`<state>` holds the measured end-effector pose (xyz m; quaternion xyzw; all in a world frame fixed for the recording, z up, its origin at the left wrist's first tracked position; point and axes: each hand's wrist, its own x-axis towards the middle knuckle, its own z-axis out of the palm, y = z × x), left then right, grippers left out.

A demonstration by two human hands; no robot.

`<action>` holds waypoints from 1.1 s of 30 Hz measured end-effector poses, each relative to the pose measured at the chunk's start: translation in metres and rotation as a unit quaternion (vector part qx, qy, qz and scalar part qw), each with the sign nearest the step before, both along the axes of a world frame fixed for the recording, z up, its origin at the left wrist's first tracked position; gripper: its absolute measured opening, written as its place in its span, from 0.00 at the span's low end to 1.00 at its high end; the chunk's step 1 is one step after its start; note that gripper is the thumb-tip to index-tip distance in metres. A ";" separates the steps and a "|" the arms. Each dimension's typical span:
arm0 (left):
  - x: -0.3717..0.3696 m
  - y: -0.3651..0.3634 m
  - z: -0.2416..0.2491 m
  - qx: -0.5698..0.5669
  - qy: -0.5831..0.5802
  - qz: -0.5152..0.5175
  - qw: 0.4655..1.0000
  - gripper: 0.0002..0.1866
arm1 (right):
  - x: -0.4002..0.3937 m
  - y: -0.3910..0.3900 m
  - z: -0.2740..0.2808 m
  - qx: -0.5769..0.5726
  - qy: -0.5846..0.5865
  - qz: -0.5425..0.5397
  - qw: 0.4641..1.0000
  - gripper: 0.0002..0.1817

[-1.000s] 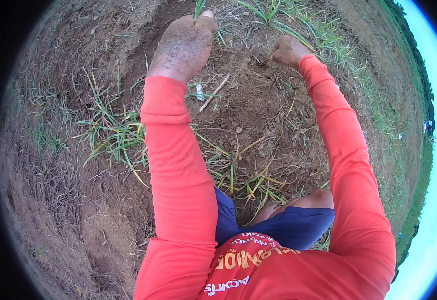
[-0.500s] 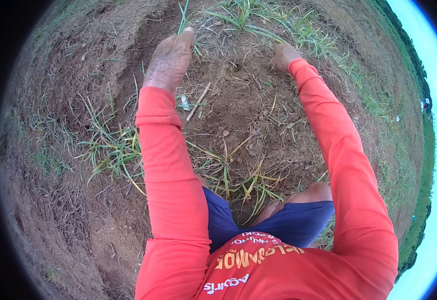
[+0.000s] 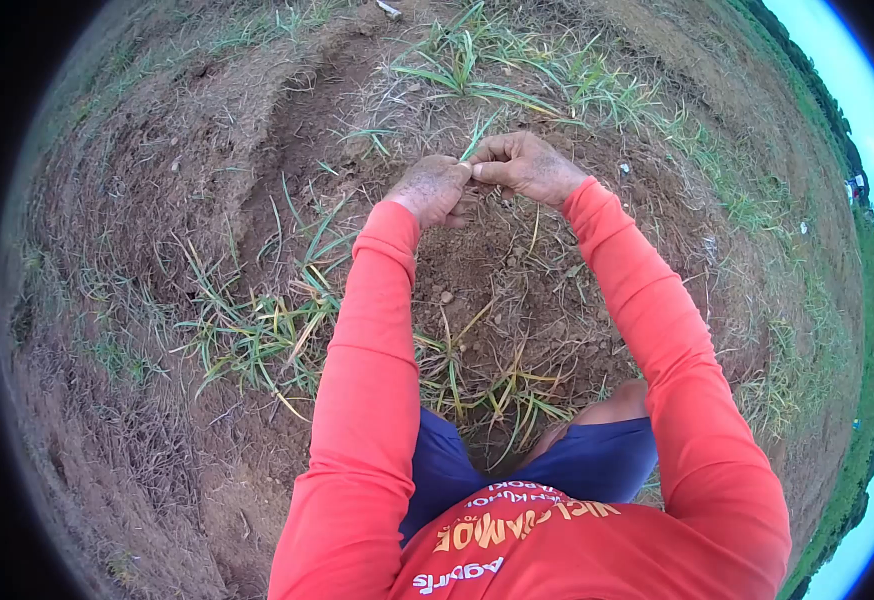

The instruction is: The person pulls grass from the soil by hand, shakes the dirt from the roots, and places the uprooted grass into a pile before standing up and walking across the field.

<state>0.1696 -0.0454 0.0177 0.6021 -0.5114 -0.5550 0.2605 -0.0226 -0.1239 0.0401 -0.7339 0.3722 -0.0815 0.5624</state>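
My left hand (image 3: 434, 190) is closed, its fingertips pinching a thin green shoot (image 3: 478, 136) whose narrow blades point up and away from me. My right hand (image 3: 529, 166) meets it from the other side, thumb and forefinger pressed together at the base of the same shoot. The fingertips of both hands touch. The lower end of the shoot is hidden by my fingers. Beneath the hands lies brown, crumbly soil (image 3: 477, 262). Just beyond them grows a tuft of long green blades (image 3: 462, 80).
Yellow-green clumps (image 3: 517, 392) grow between my knees, and another leafy clump (image 3: 282, 330) stands left of my left forearm. A shallow furrow (image 3: 302, 150) runs at the upper left. Grass (image 3: 737, 200) and dry stalks cover the ground to the right.
Both hands have come together in the middle. The left moved right and toward me with green blades in it; the right moved left from beside the far tuft and now pinches the shoot too.
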 end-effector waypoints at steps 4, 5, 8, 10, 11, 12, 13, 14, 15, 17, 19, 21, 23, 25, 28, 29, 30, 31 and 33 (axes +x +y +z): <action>0.050 -0.010 -0.034 -0.208 -0.516 -0.231 0.798 0.20 | 0.008 -0.048 -0.039 -0.002 0.075 -0.094 0.993 0.20; 0.065 0.001 -0.022 -0.268 -0.472 -0.147 0.827 0.18 | 0.014 -0.068 -0.051 -0.084 0.108 -0.074 0.988 0.20; 0.076 0.041 0.055 -0.076 -0.131 0.227 0.962 0.17 | 0.042 -0.113 -0.076 -0.321 0.156 0.009 0.934 0.23; 0.093 0.052 0.047 -0.203 -0.201 0.206 0.936 0.18 | 0.067 -0.156 -0.107 -0.465 0.116 0.031 0.877 0.25; 0.096 0.056 0.050 -0.205 -0.198 0.216 0.934 0.19 | 0.080 -0.162 -0.109 -0.530 0.093 0.042 0.842 0.26; 0.100 0.060 0.053 -0.207 -0.195 0.225 0.932 0.20 | 0.085 -0.172 -0.106 -0.501 0.147 0.052 0.851 0.27; 0.100 0.061 0.057 -0.151 -0.152 0.257 0.942 0.20 | 0.093 -0.180 -0.103 -0.482 0.204 0.052 0.850 0.26; 0.101 0.062 0.062 -0.096 -0.107 0.286 0.947 0.21 | 0.100 -0.195 -0.100 -0.462 0.261 0.051 0.846 0.25; 0.106 0.064 0.061 -0.111 -0.107 0.293 0.944 0.21 | 0.106 -0.207 -0.099 -0.441 0.319 0.049 0.837 0.25; 0.115 0.068 0.056 -0.137 -0.101 0.304 0.937 0.20 | 0.110 -0.211 -0.096 -0.405 0.385 0.046 0.828 0.22; 0.124 0.068 0.053 -0.144 -0.119 0.327 0.927 0.20 | 0.118 -0.207 -0.085 -0.368 0.449 0.045 0.813 0.20; 0.133 0.070 0.049 -0.125 -0.114 0.347 0.923 0.20 | 0.114 -0.234 -0.106 -0.366 0.407 0.056 0.835 0.20; 0.133 0.072 0.056 -0.102 -0.107 0.350 0.925 0.22 | 0.103 -0.237 -0.119 -0.366 0.364 0.057 0.855 0.21; 0.131 0.072 0.059 -0.095 -0.112 0.346 0.927 0.22 | 0.089 -0.228 -0.104 -0.379 0.318 0.041 0.868 0.22; 0.130 0.072 0.066 -0.116 -0.136 0.330 0.927 0.22 | 0.087 -0.230 -0.129 -0.411 0.305 -0.016 0.859 0.18; 0.128 0.072 0.066 -0.126 -0.137 0.323 0.928 0.22 | 0.091 -0.227 -0.130 -0.417 0.315 -0.030 0.852 0.18; 0.128 0.074 0.065 -0.136 -0.136 0.317 0.929 0.22 | 0.093 -0.220 -0.133 -0.419 0.324 -0.061 0.846 0.16; 0.129 0.076 0.063 -0.143 -0.133 0.313 0.930 0.21 | 0.092 -0.216 -0.133 -0.420 0.320 -0.078 0.846 0.16; 0.132 0.079 0.060 -0.150 -0.125 0.304 0.932 0.20 | 0.088 -0.202 -0.130 -0.418 0.315 -0.110 0.845 0.16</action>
